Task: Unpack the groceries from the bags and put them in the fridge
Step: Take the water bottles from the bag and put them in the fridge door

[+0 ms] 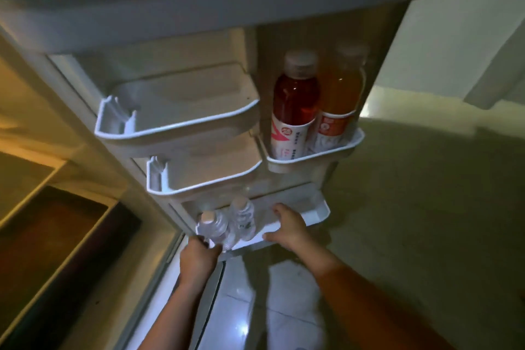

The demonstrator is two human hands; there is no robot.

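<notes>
- While the open white fridge door (199, 37) fills the middle of the frame, both hands work at the lowest white plastic door shelf (315, 214) near the bottom centre.
- Two small clear water bottles with pale caps (227, 224) stand in the left end of that shelf, side by side and touching.
- The left hand (199, 257) is curled against the shelf's front edge just below the nearer bottle; whether it grips the bottle or the rim I cannot tell.
- The right hand (287, 227) has its fingers spread loosely over the shelf's front lip, holding nothing else.
- Higher up, right of centre, a red drink bottle (295, 99) and an orange drink bottle (341, 94) stand upright in a small white bin (315, 158).
- Thin-walled and full, the water bottles look light but squashy and likely slick; best held around the middle, not the cap.
</notes>
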